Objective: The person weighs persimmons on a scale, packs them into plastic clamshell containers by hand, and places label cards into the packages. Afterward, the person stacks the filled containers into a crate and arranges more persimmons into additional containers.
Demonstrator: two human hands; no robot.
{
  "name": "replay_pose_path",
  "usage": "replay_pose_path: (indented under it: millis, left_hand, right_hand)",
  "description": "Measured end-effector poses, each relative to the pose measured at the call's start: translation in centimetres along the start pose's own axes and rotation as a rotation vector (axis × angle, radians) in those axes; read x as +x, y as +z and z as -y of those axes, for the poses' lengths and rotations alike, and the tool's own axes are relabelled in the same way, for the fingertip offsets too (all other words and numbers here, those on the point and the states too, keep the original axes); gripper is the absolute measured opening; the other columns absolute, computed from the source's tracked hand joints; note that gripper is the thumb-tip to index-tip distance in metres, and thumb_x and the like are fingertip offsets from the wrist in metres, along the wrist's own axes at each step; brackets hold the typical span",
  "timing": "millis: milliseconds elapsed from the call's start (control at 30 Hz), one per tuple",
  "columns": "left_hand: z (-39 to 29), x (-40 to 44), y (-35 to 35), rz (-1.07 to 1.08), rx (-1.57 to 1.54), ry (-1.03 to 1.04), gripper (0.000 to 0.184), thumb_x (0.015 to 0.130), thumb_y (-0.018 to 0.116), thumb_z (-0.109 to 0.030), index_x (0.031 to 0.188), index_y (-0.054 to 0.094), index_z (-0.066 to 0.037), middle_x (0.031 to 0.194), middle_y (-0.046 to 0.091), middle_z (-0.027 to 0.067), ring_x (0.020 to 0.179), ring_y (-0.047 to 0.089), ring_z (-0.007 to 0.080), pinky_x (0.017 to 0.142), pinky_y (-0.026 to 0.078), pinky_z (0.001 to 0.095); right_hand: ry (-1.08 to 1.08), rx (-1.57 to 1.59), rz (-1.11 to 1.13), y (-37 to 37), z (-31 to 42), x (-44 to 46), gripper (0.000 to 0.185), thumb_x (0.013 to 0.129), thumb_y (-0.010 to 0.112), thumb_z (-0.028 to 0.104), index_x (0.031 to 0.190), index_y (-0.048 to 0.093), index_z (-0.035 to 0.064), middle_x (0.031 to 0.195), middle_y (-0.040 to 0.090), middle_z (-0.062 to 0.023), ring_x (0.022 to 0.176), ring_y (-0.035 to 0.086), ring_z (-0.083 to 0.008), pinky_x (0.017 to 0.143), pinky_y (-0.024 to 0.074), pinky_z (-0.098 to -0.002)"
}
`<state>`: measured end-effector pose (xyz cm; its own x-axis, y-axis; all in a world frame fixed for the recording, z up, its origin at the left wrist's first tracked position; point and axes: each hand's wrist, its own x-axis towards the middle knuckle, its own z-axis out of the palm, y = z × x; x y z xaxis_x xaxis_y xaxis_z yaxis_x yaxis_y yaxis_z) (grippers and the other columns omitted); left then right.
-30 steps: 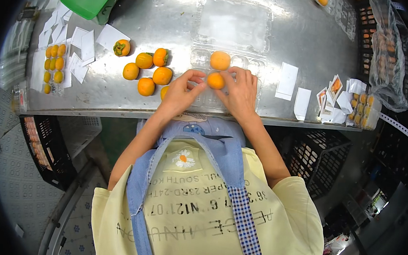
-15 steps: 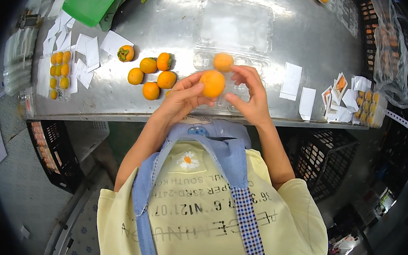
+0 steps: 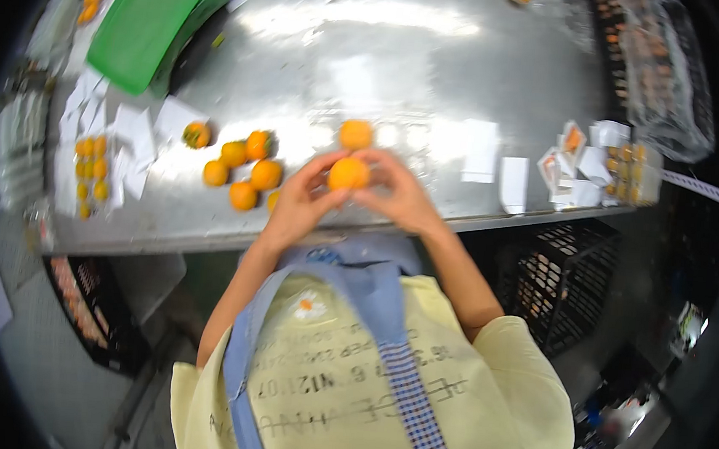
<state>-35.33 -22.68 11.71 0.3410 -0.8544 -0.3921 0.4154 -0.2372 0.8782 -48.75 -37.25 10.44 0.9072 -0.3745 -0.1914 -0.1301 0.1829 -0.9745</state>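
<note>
An orange persimmon [image 3: 349,174] is held between both hands near the table's front edge. My left hand [image 3: 302,196] has its thumb and fingers on the fruit's left side. From the right, my right hand [image 3: 397,192] touches the same fruit with its fingertips. Just beyond it, a second persimmon [image 3: 355,135] rests at a clear plastic tray, whose outline is blurred. Several loose persimmons [image 3: 243,196] lie on the metal table [image 3: 303,77] to the left of my left hand, one with its green calyx up.
A green bin [image 3: 142,30] stands at the back left. White cards [image 3: 481,151] lie to the right, with a filled clear pack [image 3: 634,174] beyond them. Another filled pack [image 3: 92,171] sits at the left. Black crates [image 3: 562,278] are below the table.
The near persimmon was lifted by my left hand, and my right hand has closed in on it. The camera view has tilted and shifted.
</note>
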Motion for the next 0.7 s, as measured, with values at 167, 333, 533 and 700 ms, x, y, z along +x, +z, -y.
replay_pose_path:
  millis: [167, 333, 533, 700]
  left_hand:
    - [-1.5, 0.0, 1.8, 0.001, 0.070, 0.007, 0.083, 0.077, 0.070, 0.002, 0.146, 0.028, -0.013, 0.143, 0.034, 0.0106, 0.092, 0.058, 0.0139, 0.074, 0.052, 0.0237]
    - [-0.8, -0.1, 1.2, -0.014, 0.092, -0.003, 0.052, 0.084, 0.064, -0.003, 0.132, 0.046, -0.007, 0.124, 0.053, 0.0082, 0.087, 0.059, 0.0116, 0.073, 0.050, 0.0235]
    - [0.5, -0.2, 0.2, -0.065, 0.059, 0.023, 0.038, 0.088, 0.058, -0.005, 0.125, 0.052, -0.004, 0.108, 0.058, 0.0054, 0.084, 0.059, 0.0114, 0.073, 0.049, 0.0237]
    - [1.4, -0.3, -1.5, -0.250, -0.054, 0.099, 0.029, 0.089, 0.061, -0.009, 0.117, 0.057, -0.002, 0.095, 0.062, 0.0033, 0.079, 0.059, 0.0100, 0.068, 0.048, 0.0228]
  right_hand:
    - [0.152, 0.238, -0.153, -5.2, 0.2, 0.0, 0.046, 0.081, 0.071, 0.015, 0.121, 0.053, 0.0017, 0.110, 0.059, -0.0083, 0.100, 0.059, -0.0178, 0.087, 0.0479, -0.0309]
    - [-0.372, 0.197, -0.529, -24.0, 12.7, 0.6, 0.033, 0.093, 0.057, 0.026, 0.117, 0.054, 0.0036, 0.106, 0.063, -0.0098, 0.093, 0.062, -0.0206, 0.082, 0.0528, -0.0342]
    - [-0.813, 0.399, -0.864, -33.9, 27.5, 0.4, 0.039, 0.094, 0.054, 0.032, 0.111, 0.055, -0.0033, 0.102, 0.063, -0.0131, 0.100, 0.061, -0.0220, 0.093, 0.0487, -0.0326]
    - [-0.443, 0.194, -0.660, -26.5, 16.2, 4.8, 0.020, 0.091, 0.060, 0.016, 0.105, 0.062, 0.0018, 0.088, 0.065, -0.0059, 0.070, 0.059, -0.0116, 0.067, 0.0498, -0.0240]
